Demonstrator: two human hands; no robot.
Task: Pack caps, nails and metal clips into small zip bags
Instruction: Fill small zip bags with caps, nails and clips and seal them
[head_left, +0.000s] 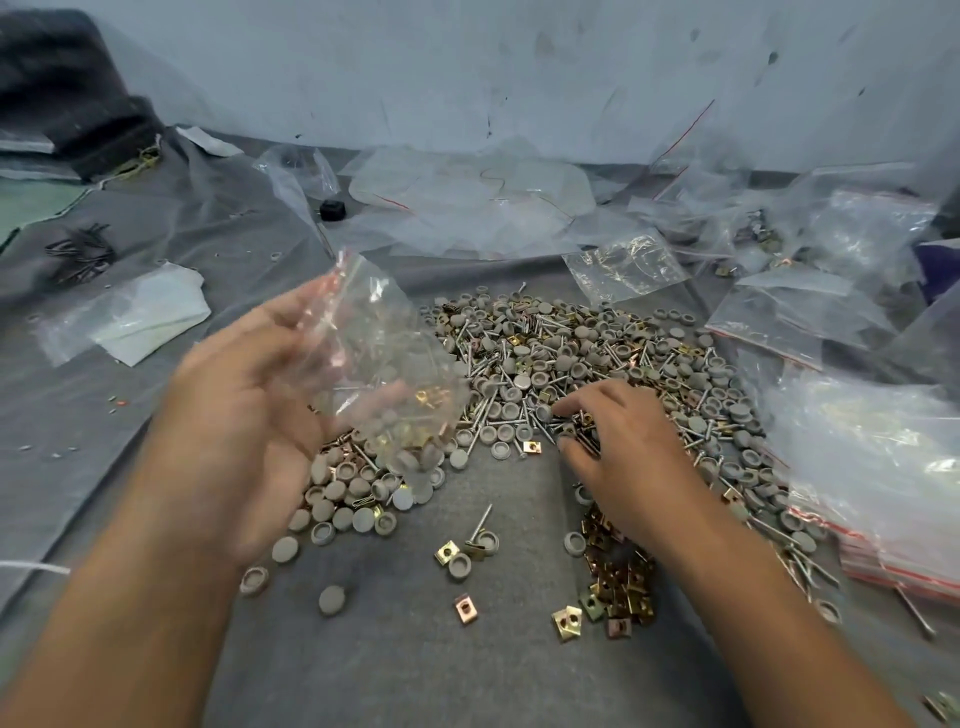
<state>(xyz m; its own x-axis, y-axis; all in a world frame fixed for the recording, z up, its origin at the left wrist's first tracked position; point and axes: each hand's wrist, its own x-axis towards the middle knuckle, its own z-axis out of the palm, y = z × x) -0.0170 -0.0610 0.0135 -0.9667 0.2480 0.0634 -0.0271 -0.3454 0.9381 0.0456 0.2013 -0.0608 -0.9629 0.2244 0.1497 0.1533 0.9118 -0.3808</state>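
Two bare forearms entering from the bottom edge, nearest of all. Right hand (623, 447) palm-down on the mixed heap (571, 364) of grey caps, nails and brass-coloured metal clips, fingers (571, 410) curled into the pile at its near edge, apparently pinching up a few pieces, though exactly what sits between the tips cannot be told. Left hand (249, 395) raised just beside and left of the heap, fingers (311, 306) wrapped round the mouth of a small zip bag (384, 374), blurred, probably held open and close so the picked pieces travel only a short way. Already some caps, a nail and clips visible through the plastic, so judged partly filled. Loose metal clips (618, 587) gathered below the right wrist. Further out on the grey surface (415, 675), empty bags (467, 208) behind and filled bags (883, 493) stacked to the right.
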